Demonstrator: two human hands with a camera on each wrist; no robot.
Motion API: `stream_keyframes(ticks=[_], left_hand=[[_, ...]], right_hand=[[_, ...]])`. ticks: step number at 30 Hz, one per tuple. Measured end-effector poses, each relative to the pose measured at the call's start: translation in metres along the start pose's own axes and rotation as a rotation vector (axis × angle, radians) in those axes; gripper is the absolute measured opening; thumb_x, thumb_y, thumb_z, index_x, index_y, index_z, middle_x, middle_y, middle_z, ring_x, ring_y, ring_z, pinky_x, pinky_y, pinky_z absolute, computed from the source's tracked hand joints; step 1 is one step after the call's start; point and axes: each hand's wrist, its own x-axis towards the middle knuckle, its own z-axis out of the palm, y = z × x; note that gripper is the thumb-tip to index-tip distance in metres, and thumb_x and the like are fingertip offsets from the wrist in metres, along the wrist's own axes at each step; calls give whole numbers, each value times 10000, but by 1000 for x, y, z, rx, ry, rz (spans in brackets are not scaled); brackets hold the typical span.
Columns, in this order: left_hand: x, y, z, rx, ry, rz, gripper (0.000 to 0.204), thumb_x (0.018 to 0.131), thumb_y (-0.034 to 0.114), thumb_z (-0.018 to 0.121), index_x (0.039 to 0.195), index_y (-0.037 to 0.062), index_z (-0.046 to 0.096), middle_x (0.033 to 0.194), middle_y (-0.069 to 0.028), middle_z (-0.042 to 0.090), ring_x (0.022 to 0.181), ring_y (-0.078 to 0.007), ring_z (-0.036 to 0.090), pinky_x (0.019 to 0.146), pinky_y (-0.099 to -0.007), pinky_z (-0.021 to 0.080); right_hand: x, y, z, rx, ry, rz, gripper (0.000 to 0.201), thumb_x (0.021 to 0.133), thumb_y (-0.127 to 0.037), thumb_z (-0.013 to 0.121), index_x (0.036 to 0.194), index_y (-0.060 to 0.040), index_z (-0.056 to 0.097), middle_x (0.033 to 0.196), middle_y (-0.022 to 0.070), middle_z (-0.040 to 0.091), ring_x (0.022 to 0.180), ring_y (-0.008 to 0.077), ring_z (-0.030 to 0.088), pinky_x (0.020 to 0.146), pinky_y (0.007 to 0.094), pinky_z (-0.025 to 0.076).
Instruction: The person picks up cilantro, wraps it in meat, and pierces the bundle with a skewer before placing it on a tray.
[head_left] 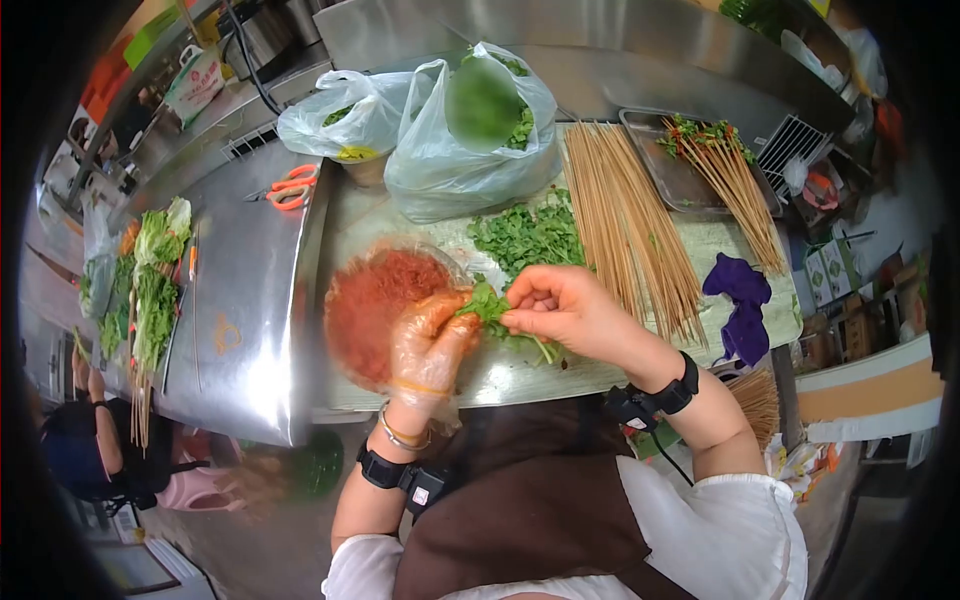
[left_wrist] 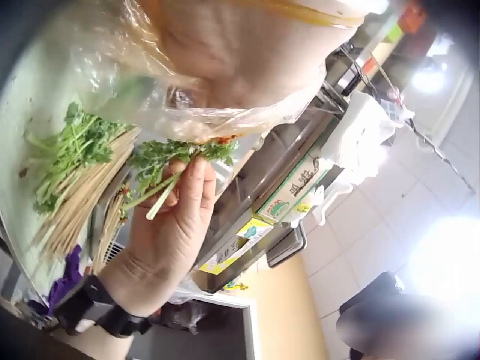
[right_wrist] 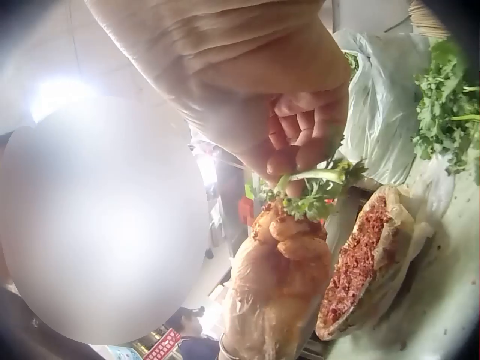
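Observation:
Both hands hold a small bunch of cilantro (head_left: 486, 304) between them, over the front of the pale green board. My left hand (head_left: 430, 342) wears a clear plastic glove stained orange and grips the leafy part with curled fingers. Bare thumb and fingertips of my right hand (head_left: 568, 308) pinch the same bunch; its pale stems (left_wrist: 159, 196) poke out past them in the left wrist view. Just left of the hands, red minced meat (right_wrist: 365, 259) fills a plastic-lined bowl. Behind the hands lies a pile of loose cilantro (head_left: 530, 235).
Long wooden skewers (head_left: 632, 225) lie right of the pile. A metal tray (head_left: 640, 150) holds filled skewers. Plastic bags of greens (head_left: 425, 185) stand at the back. Orange-handled scissors (head_left: 292, 188) and vegetable skewers lie on the left steel counter (head_left: 255, 330). A purple cloth (head_left: 738, 305) sits at right.

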Motion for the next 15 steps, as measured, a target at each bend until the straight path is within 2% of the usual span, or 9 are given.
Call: stream_keyframes(ticks=[2,5,8,9,11,14,15], left_hand=[[-3,5,-2,-401,-45,-352,179,849,31,572,1007,-35,623,857,-101,644,691,-144,580,598,-264,470],[-7,-4,-3,-706,-8,-310,209,877,25,531,1061,-56,587,870,-102,626,673,-135,565,592,-236,464],[-9,11,-1,-804,76,-319,262,867,-3,530,1123,-51,552,862,-84,607,658,-116,543,598,-239,467],[-9,8,-3,-668,76,-307,271,863,-10,535,1131,-50,548,871,-83,606,663,-113,541,604,-237,467],[-7,2,-9,-397,71,-286,293,855,-23,545,1147,-49,539,887,-81,604,673,-105,537,616,-231,469],[0,5,-5,-398,217,42,360,826,-26,600,1177,-36,522,950,-93,603,779,-117,566,664,-236,479],[2,-2,-14,-330,200,37,279,847,-9,601,1122,-46,568,1035,-109,609,750,-111,570,644,-214,474]], right_hand=[[5,11,2,-103,14,-74,139,814,-106,674,808,-1,583,654,-3,552,602,39,490,534,220,410],[7,5,9,-262,39,-165,144,802,-106,680,816,5,590,652,22,564,596,60,509,543,229,420],[11,5,13,-334,53,-226,146,787,-105,687,814,6,596,653,47,575,591,81,533,543,245,432],[12,8,13,-345,55,-243,147,781,-105,690,812,6,597,654,55,578,589,88,542,542,252,437],[15,11,12,-229,0,-159,144,797,-107,683,823,3,594,664,48,590,597,82,557,537,242,447],[22,15,6,11,-7,-18,134,825,-110,666,853,-6,586,686,31,598,603,74,570,527,223,457],[24,16,3,100,8,28,130,835,-110,660,865,-10,582,694,24,600,604,71,572,523,217,459]])
